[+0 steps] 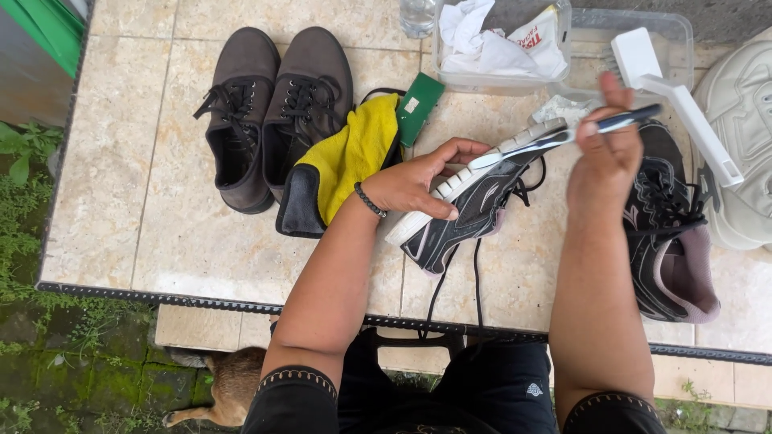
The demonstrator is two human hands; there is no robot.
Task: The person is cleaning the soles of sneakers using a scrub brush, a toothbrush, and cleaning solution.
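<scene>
My left hand (414,181) grips a black sneaker (466,213) by its white sole, holding it tilted above the tiled ledge (145,201), laces hanging down. My right hand (607,157) holds a toothbrush (555,137) with a dark and white handle, its head laid against the sneaker's sole edge. The matching black sneaker (671,233) with a pinkish lining lies on the ledge under my right forearm.
A pair of dark brown lace-up shoes (273,112) stands at the back left beside a yellow cloth (354,153). Clear plastic tubs (503,48) with white rags, a white scrub brush (675,96), a white sneaker (744,137) sit at the back right. An animal (225,386) lies below.
</scene>
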